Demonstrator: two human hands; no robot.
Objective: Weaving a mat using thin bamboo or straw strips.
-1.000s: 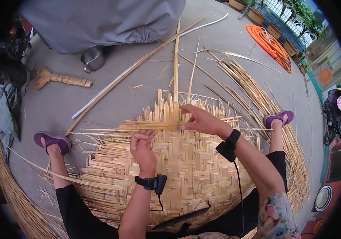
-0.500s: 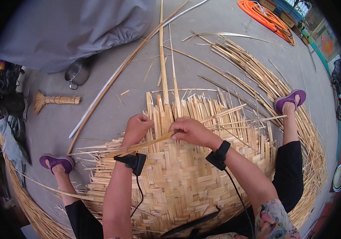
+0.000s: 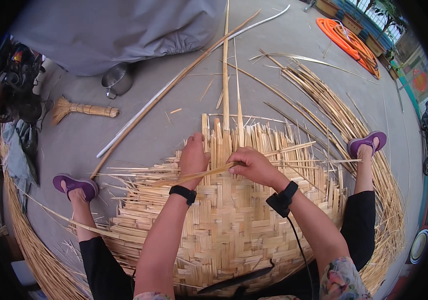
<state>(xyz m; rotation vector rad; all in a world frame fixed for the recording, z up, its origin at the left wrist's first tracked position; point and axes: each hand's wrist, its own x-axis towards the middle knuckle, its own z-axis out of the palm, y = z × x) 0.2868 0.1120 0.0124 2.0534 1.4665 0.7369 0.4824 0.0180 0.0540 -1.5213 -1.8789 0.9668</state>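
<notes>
A mat woven from flat split reeds (image 3: 219,215) spreads before me, with loose strip ends along its far edge. Pinched between the thumb and fingers of my right hand (image 3: 254,166) is a flat reed strip (image 3: 214,171), which runs leftward across my left wrist. My left hand (image 3: 194,157) rests at the mat's far edge, back up, its fingers curled down among the upright strip ends; what they grip is hidden. Between the hands, long reed strips (image 3: 226,90) reach away over the floor. Close to my lap, a dark curved tool (image 3: 239,280) lies on the mat.
Reed bundles lie at right (image 3: 324,97) and lower left (image 3: 34,245). Beyond the mat are a long wooden pole (image 3: 174,85), a whisk broom (image 3: 91,109), a metal pot (image 3: 118,80) and a grey cover (image 3: 124,30). An orange hose (image 3: 346,45) is coiled at far right. My feet flank the mat.
My left hand has moved right and away from me, turning so its back shows. My right hand keeps its pinch on the strip. The whole view has shifted slightly.
</notes>
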